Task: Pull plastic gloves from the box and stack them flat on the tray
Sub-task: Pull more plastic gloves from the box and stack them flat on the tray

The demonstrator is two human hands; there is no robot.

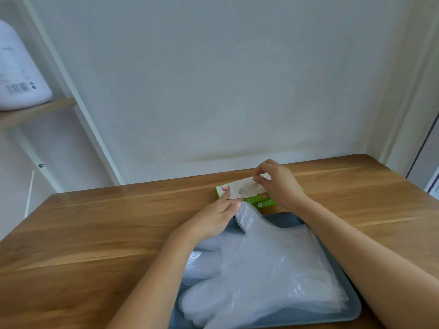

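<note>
Here, right hand (279, 186) fingers (257, 179) on glove (249, 189) at green box (264, 203), label (226, 188) illegible.

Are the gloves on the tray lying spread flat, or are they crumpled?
Spread flat. The gloves lie on the tray in one overlapping stack, their fingers stretched out toward the left.

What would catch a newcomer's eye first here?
The clear plastic gloves stacked on the blue-grey tray at the near middle of the wooden table. Just beyond it, the right hand pinches a glove at the opening of the green box, while the left hand rests on its left end.
</note>
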